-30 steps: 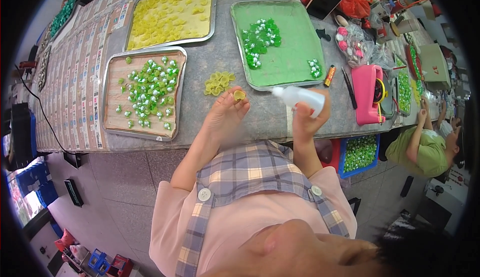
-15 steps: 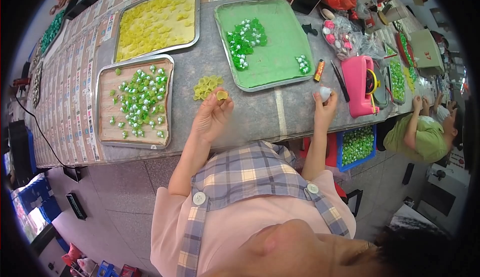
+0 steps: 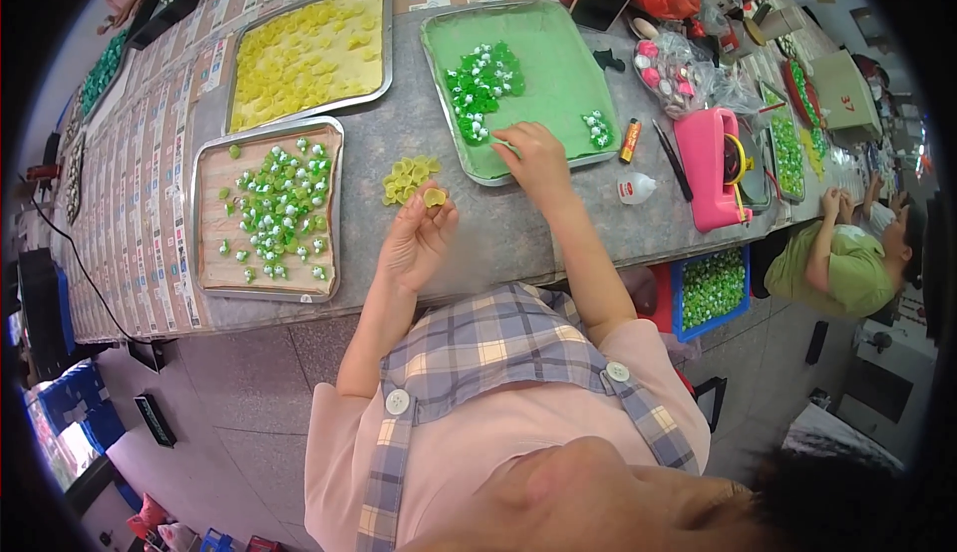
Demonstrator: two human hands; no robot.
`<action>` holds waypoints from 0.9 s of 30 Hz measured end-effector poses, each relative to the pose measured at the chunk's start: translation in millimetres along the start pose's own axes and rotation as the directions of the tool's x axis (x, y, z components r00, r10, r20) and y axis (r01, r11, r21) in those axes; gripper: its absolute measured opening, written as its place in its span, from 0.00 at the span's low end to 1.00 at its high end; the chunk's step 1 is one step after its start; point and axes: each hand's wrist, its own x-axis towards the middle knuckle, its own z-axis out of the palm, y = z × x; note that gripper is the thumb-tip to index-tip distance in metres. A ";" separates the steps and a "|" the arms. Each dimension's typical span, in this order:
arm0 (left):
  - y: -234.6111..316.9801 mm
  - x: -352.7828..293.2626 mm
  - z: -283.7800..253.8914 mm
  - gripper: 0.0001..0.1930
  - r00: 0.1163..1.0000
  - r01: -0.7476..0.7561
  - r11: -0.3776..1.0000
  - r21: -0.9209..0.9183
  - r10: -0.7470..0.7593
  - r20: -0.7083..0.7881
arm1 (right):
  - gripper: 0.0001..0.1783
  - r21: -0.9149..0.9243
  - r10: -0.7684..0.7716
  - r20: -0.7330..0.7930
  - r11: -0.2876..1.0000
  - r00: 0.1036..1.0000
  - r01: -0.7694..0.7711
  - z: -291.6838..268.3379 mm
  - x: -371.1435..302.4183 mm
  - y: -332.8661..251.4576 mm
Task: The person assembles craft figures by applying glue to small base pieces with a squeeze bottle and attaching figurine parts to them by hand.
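Observation:
My left hand (image 3: 418, 241) is closed on a small yellow cup-shaped piece (image 3: 435, 197), held between thumb and fingers, hollow side up. Just beyond it, a loose pile of matching yellow pieces (image 3: 407, 179) lies on the grey table. My right hand (image 3: 538, 163) hangs over the near edge of a green-lined tray (image 3: 558, 74). Its thumb and forefinger are a little apart, with nothing visible between them. Close to those fingertips is a cluster of green pieces with white ball-like tops (image 3: 478, 94). A white squeeze bottle (image 3: 636, 188) lies on its side, right of the tray.
A brown-lined tray (image 3: 214, 243) of green-and-white pieces is at left, with a tray of yellow pieces (image 3: 309, 54) behind. A glue-stick-like orange tube (image 3: 630, 140), a black pen-like tool (image 3: 672, 158) and a pink tape dispenser (image 3: 706, 173) lie right. A co-worker (image 3: 842, 263) sits far right.
My right hand has let go of the white squeeze bottle, now lying on the table, and moved left over the green tray. My left hand still holds the yellow piece.

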 end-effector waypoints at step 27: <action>-6.0 0.9 23.0 0.14 0.999 -0.048 0.977 0.206 0.050 -0.005 | 0.11 0.305 -0.117 -0.120 0.941 0.986 0.148 -21.6 -14.5 -80.3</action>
